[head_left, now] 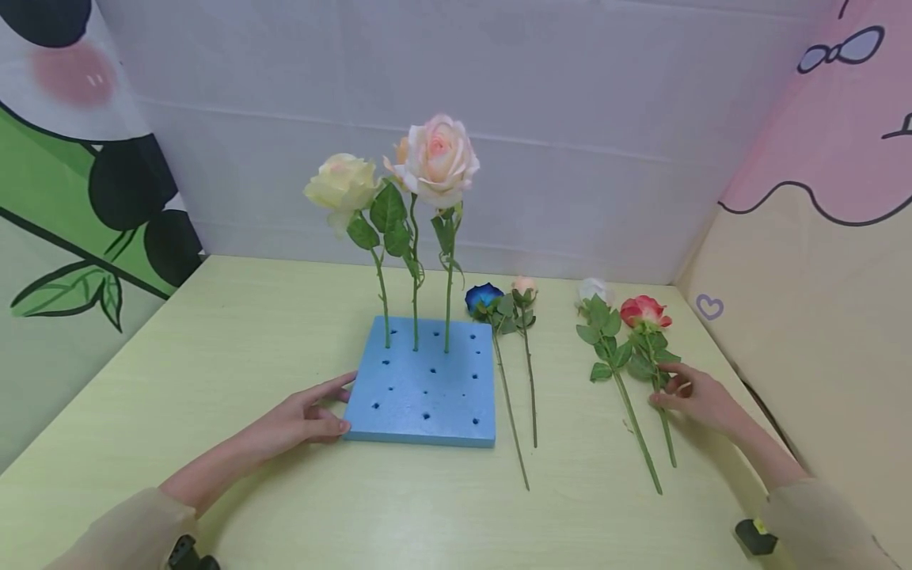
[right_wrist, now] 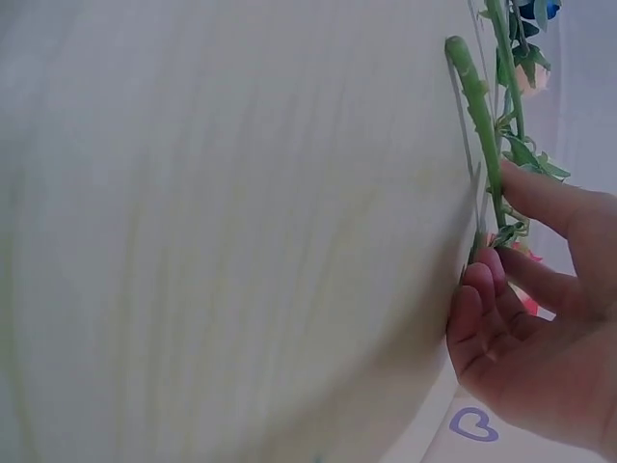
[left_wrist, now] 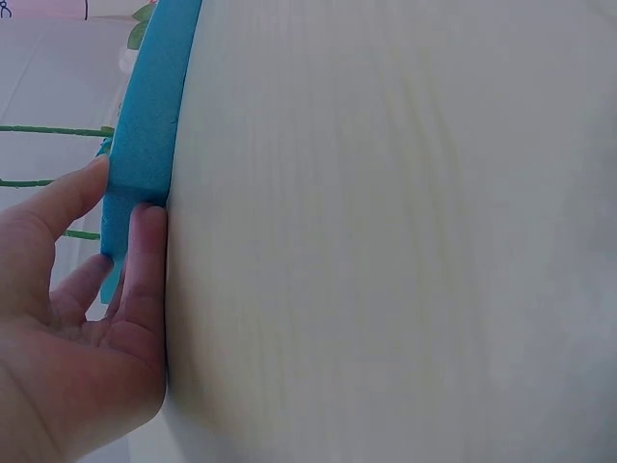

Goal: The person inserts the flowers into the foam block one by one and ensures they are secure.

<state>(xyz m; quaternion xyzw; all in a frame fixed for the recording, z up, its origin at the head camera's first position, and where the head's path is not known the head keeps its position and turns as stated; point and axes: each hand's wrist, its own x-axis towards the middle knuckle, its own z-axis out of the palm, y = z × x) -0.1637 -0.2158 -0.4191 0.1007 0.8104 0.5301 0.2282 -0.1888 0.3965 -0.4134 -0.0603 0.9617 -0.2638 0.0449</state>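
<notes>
My left hand rests at the left side of a blue foam block pierced with small holes, fingertips against its edge and near corner. In the left wrist view, the thumb touches the block's corner. Three artificial roses stand upright in the block's back row: a pale yellow rose, a light pink rose, and one whose bloom is mostly hidden behind the pink one. To the right, my right hand pinches the leafy stem of a red rose between thumb and fingers. The stem shows in the right wrist view.
A white rose lies just left of the red one. Beside the block lie a blue rose and a small peach rose, stems towards me. A grey-white cloth hangs behind the table. A black object is near the right sleeve.
</notes>
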